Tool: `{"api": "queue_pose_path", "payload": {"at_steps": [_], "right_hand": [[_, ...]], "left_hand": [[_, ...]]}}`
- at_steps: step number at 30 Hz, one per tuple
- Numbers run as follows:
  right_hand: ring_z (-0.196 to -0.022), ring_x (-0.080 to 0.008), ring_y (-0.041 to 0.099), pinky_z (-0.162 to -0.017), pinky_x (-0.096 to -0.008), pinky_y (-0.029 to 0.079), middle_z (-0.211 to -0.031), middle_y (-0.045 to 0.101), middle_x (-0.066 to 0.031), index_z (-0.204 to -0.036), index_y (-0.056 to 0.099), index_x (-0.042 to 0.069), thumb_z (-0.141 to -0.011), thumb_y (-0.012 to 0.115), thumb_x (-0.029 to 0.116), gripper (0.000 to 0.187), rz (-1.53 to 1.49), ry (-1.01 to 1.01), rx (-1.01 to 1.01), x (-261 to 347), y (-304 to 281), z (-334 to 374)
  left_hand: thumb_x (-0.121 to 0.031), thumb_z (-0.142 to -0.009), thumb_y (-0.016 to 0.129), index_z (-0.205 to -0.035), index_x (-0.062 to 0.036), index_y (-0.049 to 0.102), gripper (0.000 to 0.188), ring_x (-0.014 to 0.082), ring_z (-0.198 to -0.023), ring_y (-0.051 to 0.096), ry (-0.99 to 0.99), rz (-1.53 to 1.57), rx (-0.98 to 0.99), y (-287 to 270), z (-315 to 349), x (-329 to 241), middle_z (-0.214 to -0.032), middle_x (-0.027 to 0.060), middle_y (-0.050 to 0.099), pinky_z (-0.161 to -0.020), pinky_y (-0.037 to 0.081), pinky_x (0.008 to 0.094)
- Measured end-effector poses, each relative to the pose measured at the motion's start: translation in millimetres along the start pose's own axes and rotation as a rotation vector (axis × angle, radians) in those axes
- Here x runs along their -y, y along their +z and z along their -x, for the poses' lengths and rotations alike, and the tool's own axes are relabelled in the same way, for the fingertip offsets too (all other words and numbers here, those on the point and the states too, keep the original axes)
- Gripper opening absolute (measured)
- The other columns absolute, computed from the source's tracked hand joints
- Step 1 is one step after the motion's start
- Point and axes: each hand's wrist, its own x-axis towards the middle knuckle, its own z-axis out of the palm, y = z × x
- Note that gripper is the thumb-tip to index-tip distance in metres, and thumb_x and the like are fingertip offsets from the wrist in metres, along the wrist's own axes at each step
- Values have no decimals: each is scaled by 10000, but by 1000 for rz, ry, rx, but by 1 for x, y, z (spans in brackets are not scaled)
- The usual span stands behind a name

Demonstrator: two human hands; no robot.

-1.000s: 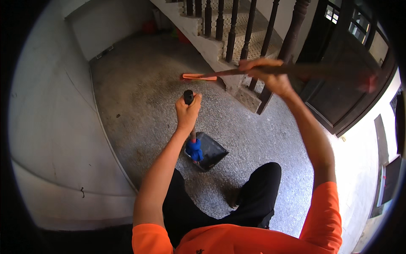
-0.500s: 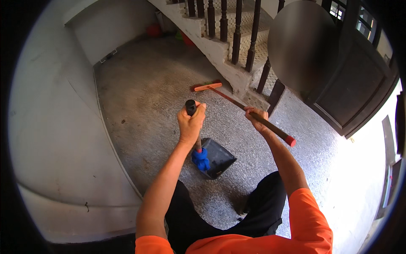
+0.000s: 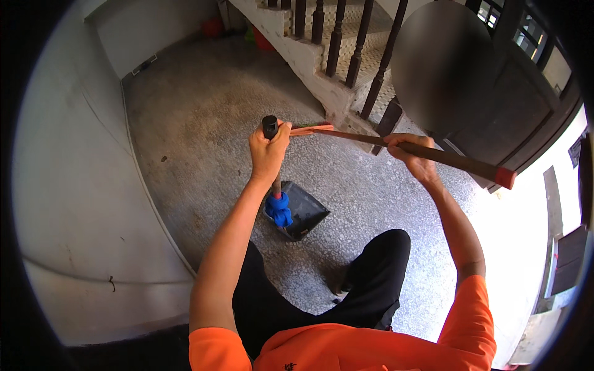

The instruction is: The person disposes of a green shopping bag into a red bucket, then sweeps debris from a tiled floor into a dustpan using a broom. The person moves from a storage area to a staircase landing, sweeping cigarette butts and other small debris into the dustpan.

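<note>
My left hand (image 3: 268, 154) is closed around the upright handle of a long-handled dustpan, just below its black end. The dark dustpan (image 3: 307, 213) rests on the speckled floor in front of my legs, its mouth turned to the right. Blue cloth (image 3: 278, 210) is knotted around the foot of the handle. My right hand (image 3: 413, 158) grips a broom (image 3: 458, 161) by its brown shaft, whose red-capped end sticks out to the right. The broom's orange head (image 3: 314, 130) lies ahead, near the foot of the stairs; its left end is partly covered by my left hand.
A staircase (image 3: 337, 106) with dark balusters rises ahead. To the right stands a dark wooden door (image 3: 513, 117), beside a bright opening. A pale wall (image 3: 80, 185) runs along the left. Red containers (image 3: 213, 26) sit under the stairs at the back. A blurred patch covers the upper right.
My right hand has moved right, swinging the broom's capped end right and up, so the shaft lies flatter across the view. My left hand still holds the dustpan handle. The view has shifted slightly.
</note>
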Motion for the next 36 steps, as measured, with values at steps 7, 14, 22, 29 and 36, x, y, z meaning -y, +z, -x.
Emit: {"api": "queue_pose_path", "payload": {"at_steps": [7,14,22,29,36], "right_hand": [[-616,-148,634,-567,-255,491,-703,681,-97,-855,711,1,-728,658,78,158,113,-49,54,93,-32,14],[-605,-119,585,-544,-262,442,-676,655,-68,-831,709,7,-765,681,204,210,263,-28,51,117,-31,-4],[-649,-128,600,-595,-271,468,-696,653,-57,-810,703,6,-730,684,178,190,87,21,140,66,7,-45],[-652,-156,607,-611,-301,479,-674,645,-97,-768,686,-7,-749,642,197,209,111,79,145,51,27,-29],[-588,-153,630,-534,-279,507,-698,671,-101,-848,706,-12,-801,659,285,304,130,92,204,94,26,-20]], "left_hand": [[-129,-852,597,-665,-24,520,227,35,-510,432,8,-24,-27,-1,6,-4,-553,-45,470,-452,340,230],[-140,-854,607,-668,-40,515,230,42,-499,445,49,-51,12,-8,1,5,-554,-42,481,-452,347,225],[-140,-855,605,-659,-50,514,234,36,-472,434,-17,11,15,-5,3,-1,-545,-47,469,-415,329,228],[-133,-854,602,-645,-51,501,247,29,-491,417,-4,-16,8,-2,5,-3,-542,-56,446,-440,333,233],[-128,-856,598,-632,-56,490,258,30,-507,416,28,-13,18,-5,4,2,-545,-59,445,-460,332,234]]}}
